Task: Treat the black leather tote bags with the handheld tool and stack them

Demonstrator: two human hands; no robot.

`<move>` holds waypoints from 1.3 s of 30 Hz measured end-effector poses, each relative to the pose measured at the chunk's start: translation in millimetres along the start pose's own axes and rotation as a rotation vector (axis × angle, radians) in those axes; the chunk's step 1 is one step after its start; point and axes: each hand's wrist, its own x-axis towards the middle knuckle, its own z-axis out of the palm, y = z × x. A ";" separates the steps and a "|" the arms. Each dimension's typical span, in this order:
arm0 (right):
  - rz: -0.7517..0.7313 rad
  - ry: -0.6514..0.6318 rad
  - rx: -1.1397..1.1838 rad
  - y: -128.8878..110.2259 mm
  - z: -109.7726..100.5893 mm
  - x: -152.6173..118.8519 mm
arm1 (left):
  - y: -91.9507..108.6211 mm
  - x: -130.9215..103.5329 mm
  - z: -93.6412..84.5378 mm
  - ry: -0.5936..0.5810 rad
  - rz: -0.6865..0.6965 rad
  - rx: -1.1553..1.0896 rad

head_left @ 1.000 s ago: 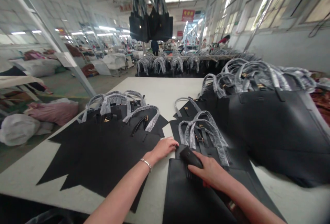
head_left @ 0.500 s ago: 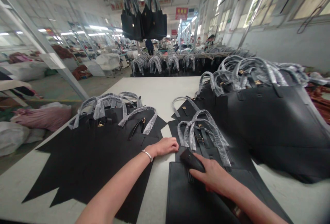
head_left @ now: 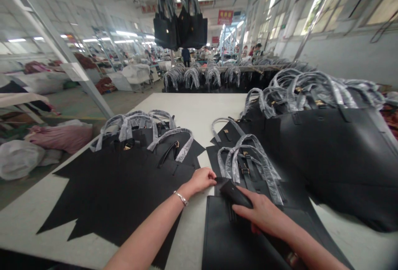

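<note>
My left hand (head_left: 203,179), with a silver bracelet at its wrist, pinches the left edge of a black leather panel (head_left: 219,182) in the middle of the table. Just to the right, my right hand (head_left: 259,210) is closed round a folded black leather piece (head_left: 235,194). Below it lies a smooth black panel (head_left: 226,237). Plastic-wrapped handles (head_left: 231,166) and a strap with a gold buckle (head_left: 245,171) rest above my right hand. On the left, black panels with wrapped handles (head_left: 124,191) lie fanned out.
A tall pile of black bag pieces (head_left: 342,141) covers the right of the pale table (head_left: 192,104). Finished bags (head_left: 192,27) hang overhead. Behind the table stands a row of wrapped handles (head_left: 213,75). A metal post (head_left: 83,79) rises at the left.
The view has shifted slightly left. The panel edge beside my left hand has lifted a little, and that hand's fingers now pinch it. My right hand still holds the folded piece.
</note>
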 end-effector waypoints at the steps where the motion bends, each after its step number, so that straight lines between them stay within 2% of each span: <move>1: -0.009 -0.015 0.027 0.1 -1.0 0.0 | 0.9 -1.5 1.8 -0.024 -0.020 -0.053; 6: -0.046 -0.046 0.076 -6.9 -4.6 6.5 | 3.3 -10.8 11.0 -0.140 -0.041 -0.346; 11: -0.043 0.058 0.069 -16.1 -4.8 14.9 | 3.5 -21.0 15.7 -0.092 0.006 -0.534; 15: -0.011 -0.036 0.083 -16.6 -5.1 12.7 | 1.8 -26.6 19.2 -0.085 0.005 -0.601; 16: -0.010 -0.020 0.074 -16.3 -5.9 12.9 | 1.4 -27.0 20.8 -0.076 0.003 -0.611; 20: 0.008 0.170 -0.015 -13.3 -12.4 14.9 | -0.1 -26.9 27.4 0.010 -0.019 -0.622; 22: 0.013 0.126 -0.029 -11.9 -14.3 10.4 | -1.4 -30.7 27.6 0.070 -0.041 -0.596; 24: 0.010 0.011 -0.027 -12.4 -12.1 0.5 | -3.6 -42.5 25.4 0.152 -0.064 -0.561; 27: 0.007 -0.146 -0.043 -17.3 -0.9 -17.4 | -7.3 -77.8 22.7 0.268 -0.100 -0.359; 30: 0.011 -0.243 -0.064 -23.9 12.8 -27.0 | -8.5 -121.9 29.2 0.243 -0.136 -0.022; 33: 0.027 -0.297 -0.097 -29.3 21.8 -25.0 | -6.8 -153.7 43.9 0.211 -0.121 0.142; 36: 0.035 -0.336 -0.138 -35.5 27.7 -14.6 | -4.3 -165.8 56.4 0.209 -0.071 0.226; 39: 0.018 -0.348 -0.148 -44.7 36.3 2.6 | -2.4 -166.7 60.4 0.198 -0.042 0.279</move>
